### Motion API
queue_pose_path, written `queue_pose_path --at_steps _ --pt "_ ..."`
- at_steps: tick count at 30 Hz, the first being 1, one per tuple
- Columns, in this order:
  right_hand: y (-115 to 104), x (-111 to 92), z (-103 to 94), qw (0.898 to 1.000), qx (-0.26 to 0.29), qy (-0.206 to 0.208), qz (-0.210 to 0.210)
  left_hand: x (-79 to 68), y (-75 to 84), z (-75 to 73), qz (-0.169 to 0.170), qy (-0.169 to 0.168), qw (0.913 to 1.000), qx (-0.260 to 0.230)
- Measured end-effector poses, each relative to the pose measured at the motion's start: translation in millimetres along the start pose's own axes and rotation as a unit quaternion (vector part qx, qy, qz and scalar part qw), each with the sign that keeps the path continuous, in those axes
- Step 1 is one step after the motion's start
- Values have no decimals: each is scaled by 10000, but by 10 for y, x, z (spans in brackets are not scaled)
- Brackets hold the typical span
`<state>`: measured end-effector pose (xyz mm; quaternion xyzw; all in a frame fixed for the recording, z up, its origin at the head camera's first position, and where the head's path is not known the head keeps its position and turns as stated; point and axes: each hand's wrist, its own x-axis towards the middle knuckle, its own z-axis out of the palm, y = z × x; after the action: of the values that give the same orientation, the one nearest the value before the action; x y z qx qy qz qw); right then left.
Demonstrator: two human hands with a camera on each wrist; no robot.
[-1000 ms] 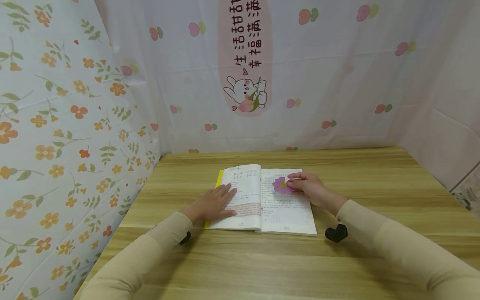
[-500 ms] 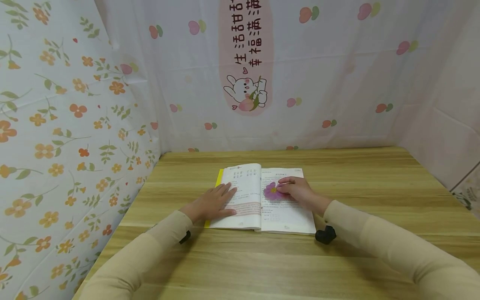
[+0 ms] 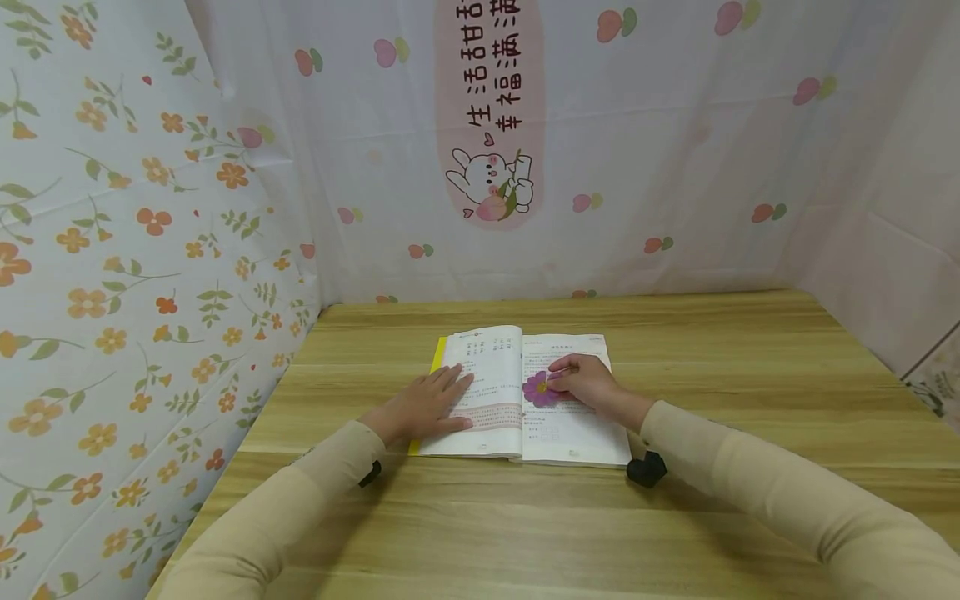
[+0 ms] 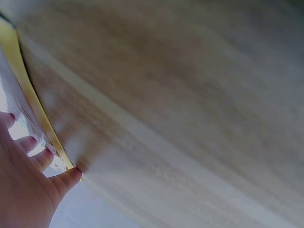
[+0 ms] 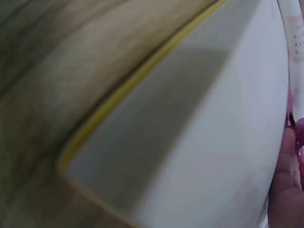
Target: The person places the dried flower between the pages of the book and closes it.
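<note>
An open book (image 3: 495, 433) with printed pages and a yellow cover edge lies on the wooden table. My left hand (image 3: 429, 407) rests on its left page, fingers spread and fairly straight. In the left wrist view, the fingers of that hand (image 4: 28, 175) lie over the page edges by the yellow cover (image 4: 35, 99). Over the right page, beside the spine, my right hand (image 3: 592, 385) pinches a purple flower (image 3: 540, 388) with a yellow centre between thumb and finger. The right wrist view shows only part of this hand (image 5: 287, 175) at its right edge, with a sliver of purple petal.
The wooden table (image 3: 480, 533) extends around the book on all sides. A patterned white curtain (image 3: 637, 167) hangs behind the table's far edge, and a floral curtain (image 3: 135, 275) lines the left side. Dark wrist mounts (image 3: 647, 469) sit under the sleeves.
My right hand has moved left across the right page with the purple flower, bringing it close to the spine. My left hand has stayed in place on the left page.
</note>
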<state>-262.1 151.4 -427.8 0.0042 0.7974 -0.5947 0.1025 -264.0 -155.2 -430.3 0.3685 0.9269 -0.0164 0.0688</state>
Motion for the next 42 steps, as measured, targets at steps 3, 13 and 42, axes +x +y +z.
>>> queue_pose_path --at_steps 3,13,42 --pt "-17 -4 -19 9989 -377 -123 -230 6 -6 7 11 0 10000 26" --pt "-36 -28 -221 9730 -2033 -47 -1091 -1 2 -4 -13 -23 10000 -33" --pt "368 -388 -1037 7721 -4953 -990 -3858 -22 101 -57 -919 77 9957 -42"
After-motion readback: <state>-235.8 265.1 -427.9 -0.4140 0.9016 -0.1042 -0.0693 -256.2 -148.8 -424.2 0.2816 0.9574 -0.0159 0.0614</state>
